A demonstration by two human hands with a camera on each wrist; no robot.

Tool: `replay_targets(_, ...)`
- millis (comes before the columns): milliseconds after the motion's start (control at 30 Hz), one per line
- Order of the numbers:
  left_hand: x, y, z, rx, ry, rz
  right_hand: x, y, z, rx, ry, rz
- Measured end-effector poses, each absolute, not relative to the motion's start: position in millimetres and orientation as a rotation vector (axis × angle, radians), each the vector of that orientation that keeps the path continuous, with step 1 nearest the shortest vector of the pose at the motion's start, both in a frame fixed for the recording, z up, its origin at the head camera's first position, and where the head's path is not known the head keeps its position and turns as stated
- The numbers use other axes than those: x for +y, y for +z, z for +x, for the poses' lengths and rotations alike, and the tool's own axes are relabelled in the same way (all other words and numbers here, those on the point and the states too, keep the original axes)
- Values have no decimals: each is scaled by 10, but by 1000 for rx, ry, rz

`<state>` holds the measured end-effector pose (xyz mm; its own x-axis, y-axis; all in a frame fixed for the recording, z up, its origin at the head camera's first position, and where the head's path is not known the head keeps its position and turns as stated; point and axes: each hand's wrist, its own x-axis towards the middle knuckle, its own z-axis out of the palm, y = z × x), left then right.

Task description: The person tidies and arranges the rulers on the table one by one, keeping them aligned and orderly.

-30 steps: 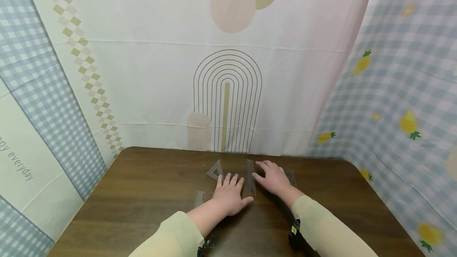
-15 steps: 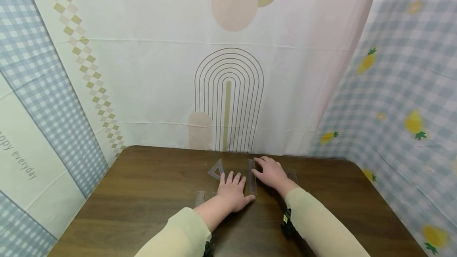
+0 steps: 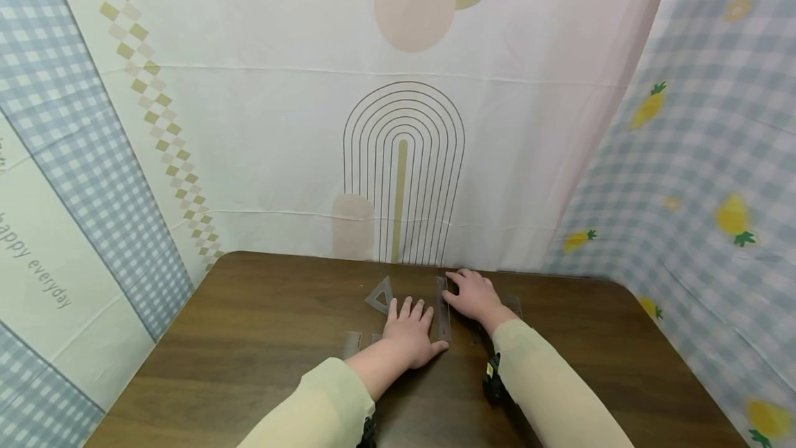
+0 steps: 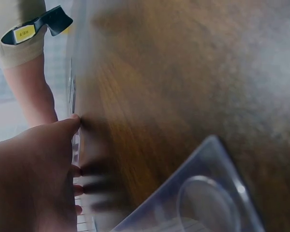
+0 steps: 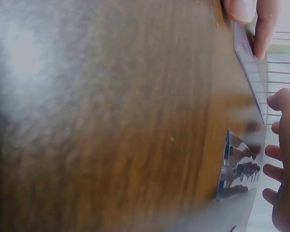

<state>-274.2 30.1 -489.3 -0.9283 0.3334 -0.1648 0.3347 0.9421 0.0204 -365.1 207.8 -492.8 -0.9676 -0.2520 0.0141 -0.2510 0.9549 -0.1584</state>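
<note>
Wood-grain table [image 3: 267,316] w/ clear ruler [image 3: 443,322] lying flat. L hand [image 3: 409,339]: left of ruler, fingers spread wide, gripping nothing; thumb tip nr ruler's near end. R hand [image 3: 476,297]: at ruler's right edge, thumb & index apart, gripping nothing. Set sq. [image 3: 376,294]: left of ruler, nr L fingertips.
</note>
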Motion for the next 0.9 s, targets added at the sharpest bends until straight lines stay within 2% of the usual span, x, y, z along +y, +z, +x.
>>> replay_targets(900,353,-4882,-2802,2954,-33,500,2056,-4950,-3711,3096,-256,-400)
